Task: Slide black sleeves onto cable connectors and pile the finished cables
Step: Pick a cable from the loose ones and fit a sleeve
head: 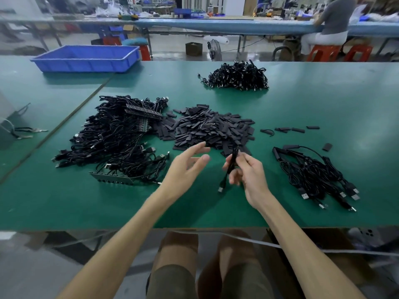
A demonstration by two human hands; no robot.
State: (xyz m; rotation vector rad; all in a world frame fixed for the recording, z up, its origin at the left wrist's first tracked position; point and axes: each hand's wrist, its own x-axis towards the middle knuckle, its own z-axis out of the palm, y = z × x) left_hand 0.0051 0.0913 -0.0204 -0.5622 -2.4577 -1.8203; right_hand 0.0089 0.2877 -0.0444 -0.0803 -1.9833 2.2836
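Observation:
My right hand (248, 171) grips a folded black cable (230, 164) above the green table; its USB plug (221, 188) hangs down below the fingers. My left hand (187, 164) hovers beside it with straight, spread fingers and holds nothing. Just beyond both hands lies a heap of flat black sleeves (211, 128). A big tangle of black cables (116, 139) sits to the left. A smaller pile of cables (315, 175) with sleeved ends lies to the right, plugs pointing toward me.
Another cable heap (237, 76) lies far back in the middle. A blue plastic bin (86, 59) stands at the back left. A few loose sleeves (291, 129) are scattered to the right. A metal comb-like strip (112, 179) lies by the left tangle.

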